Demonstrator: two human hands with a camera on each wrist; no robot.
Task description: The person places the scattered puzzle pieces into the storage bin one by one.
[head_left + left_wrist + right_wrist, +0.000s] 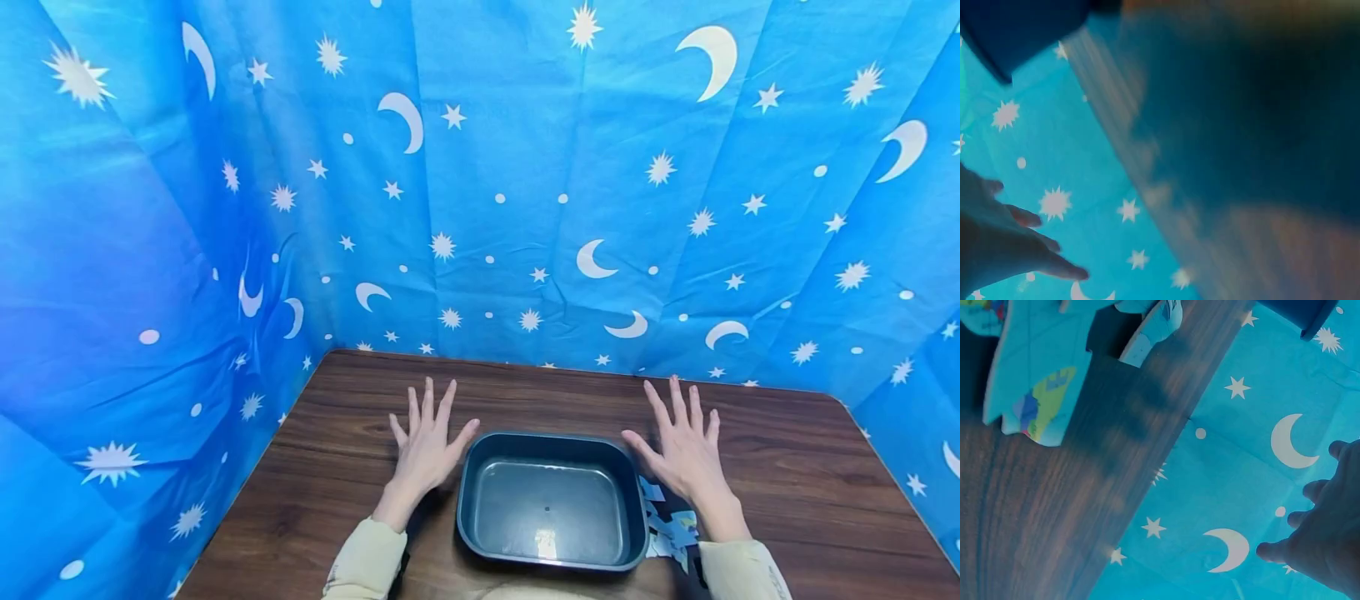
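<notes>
A dark, empty rectangular tub (547, 504) with rounded corners stands on the wooden table. My left hand (426, 450) is held spread at its left side, thumb toward the rim, holding nothing. On the other side my right hand (684, 454) is spread too, also holding nothing, its thumb near the tub's right corner. Several light-blue flat pieces (671, 533) with coloured print lie between the tub and my right wrist. In the right wrist view a larger printed piece (1041, 375) shows close up. Both wrist views show the spread left hand (1004, 240) and right hand (1322, 531).
The brown wooden table (810, 475) has rounded far corners. A blue cloth (510, 167) printed with white moons and stars hangs behind it and along both sides.
</notes>
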